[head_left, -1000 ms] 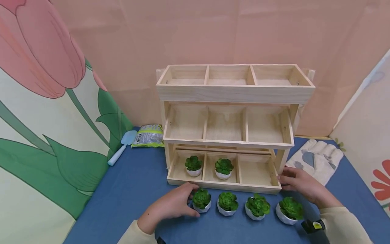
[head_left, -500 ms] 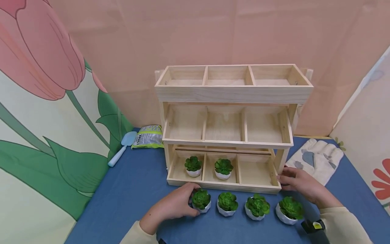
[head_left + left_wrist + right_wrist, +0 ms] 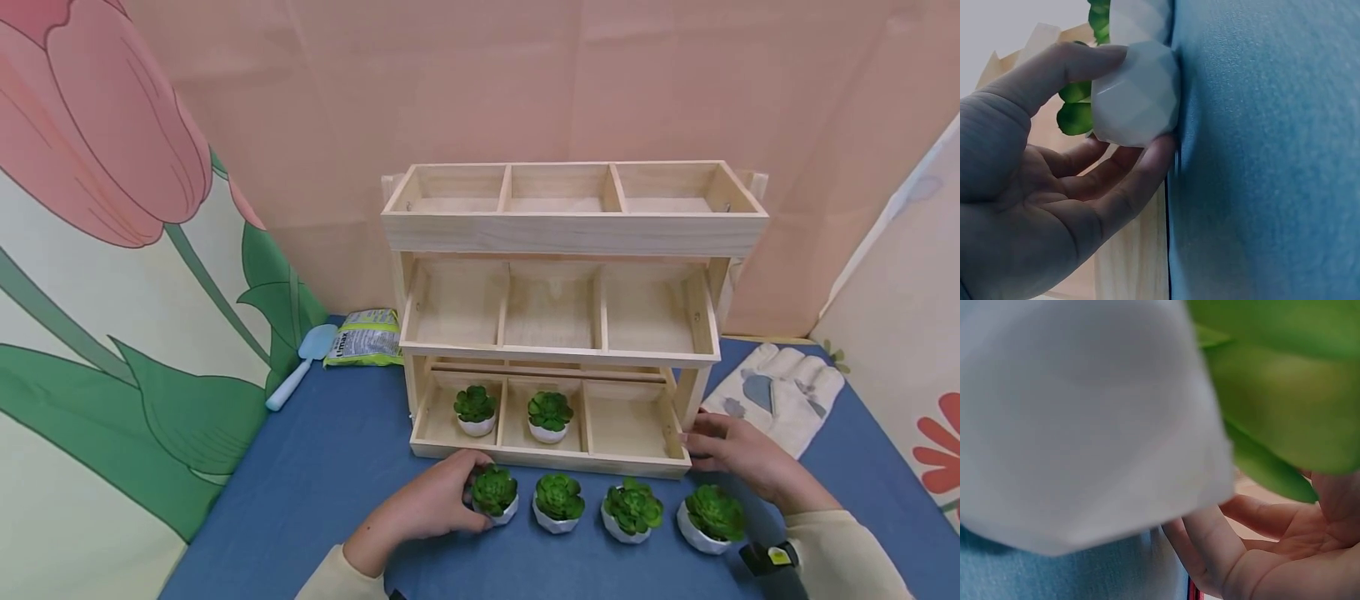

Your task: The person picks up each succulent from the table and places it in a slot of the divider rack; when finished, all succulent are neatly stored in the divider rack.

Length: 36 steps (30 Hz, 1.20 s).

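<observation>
In the head view my left hand [image 3: 442, 497] holds the leftmost potted succulent [image 3: 495, 490] of a front row. The left wrist view shows thumb and fingers on opposite sides of its white faceted pot [image 3: 1138, 94], low against the blue cloth. My right hand [image 3: 731, 454] rests with loosely bent fingers at the right end of the wooden shelf's bottom tier [image 3: 551, 457]. Close to the right wrist camera, a white pot [image 3: 1085, 425] with green leaves [image 3: 1285, 394] covers much of the view, partly hiding the right hand [image 3: 1285, 550]. Two potted succulents [image 3: 475, 404] stand in the bottom tier's left and middle compartments.
Three more potted succulents [image 3: 558, 498] continue the row to the right, before the three-tier shelf [image 3: 573, 233]. A light-blue trowel [image 3: 302, 367] and a green-and-white bag [image 3: 365, 337] lie left of the shelf. White patterned gloves [image 3: 780, 396] lie right of it on the blue cloth [image 3: 330, 442].
</observation>
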### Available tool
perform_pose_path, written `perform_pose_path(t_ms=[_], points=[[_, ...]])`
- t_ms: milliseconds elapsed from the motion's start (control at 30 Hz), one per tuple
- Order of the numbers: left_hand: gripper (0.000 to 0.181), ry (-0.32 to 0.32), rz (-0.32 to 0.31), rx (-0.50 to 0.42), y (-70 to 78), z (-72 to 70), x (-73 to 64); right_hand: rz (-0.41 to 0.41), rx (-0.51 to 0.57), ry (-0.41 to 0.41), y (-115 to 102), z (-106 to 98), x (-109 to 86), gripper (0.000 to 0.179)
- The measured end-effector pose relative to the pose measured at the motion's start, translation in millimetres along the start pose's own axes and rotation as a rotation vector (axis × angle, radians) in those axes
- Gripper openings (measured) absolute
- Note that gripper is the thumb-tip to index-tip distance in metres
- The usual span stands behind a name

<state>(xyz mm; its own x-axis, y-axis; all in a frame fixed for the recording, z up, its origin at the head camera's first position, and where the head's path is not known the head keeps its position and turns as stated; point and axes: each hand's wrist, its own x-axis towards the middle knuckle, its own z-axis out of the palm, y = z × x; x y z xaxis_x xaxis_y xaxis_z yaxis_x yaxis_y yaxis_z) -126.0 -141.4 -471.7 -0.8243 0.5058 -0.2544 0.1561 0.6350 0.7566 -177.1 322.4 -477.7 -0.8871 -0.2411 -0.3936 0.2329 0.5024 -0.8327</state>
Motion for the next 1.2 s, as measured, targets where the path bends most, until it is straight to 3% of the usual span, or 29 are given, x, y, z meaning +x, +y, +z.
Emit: perform_pose_path(t_ms=[467,800,1200], points=[[0.073,-0.006,-0.001,-0.173,-6.9,-4.7,0.6,-0.012,-0.003,-0.001,1,0,0.1,0.077],[0.074,-0.004,0.025,-0.179,6.8,-16.3,-3.2,-0.004,0.007,0.004,0,1,-1.7,0.078],[0.070,0.006,0.075,-0.145,28.0,-25.2,6.3,-0.013,-0.016,0.006,1,0,1.3,0.074]])
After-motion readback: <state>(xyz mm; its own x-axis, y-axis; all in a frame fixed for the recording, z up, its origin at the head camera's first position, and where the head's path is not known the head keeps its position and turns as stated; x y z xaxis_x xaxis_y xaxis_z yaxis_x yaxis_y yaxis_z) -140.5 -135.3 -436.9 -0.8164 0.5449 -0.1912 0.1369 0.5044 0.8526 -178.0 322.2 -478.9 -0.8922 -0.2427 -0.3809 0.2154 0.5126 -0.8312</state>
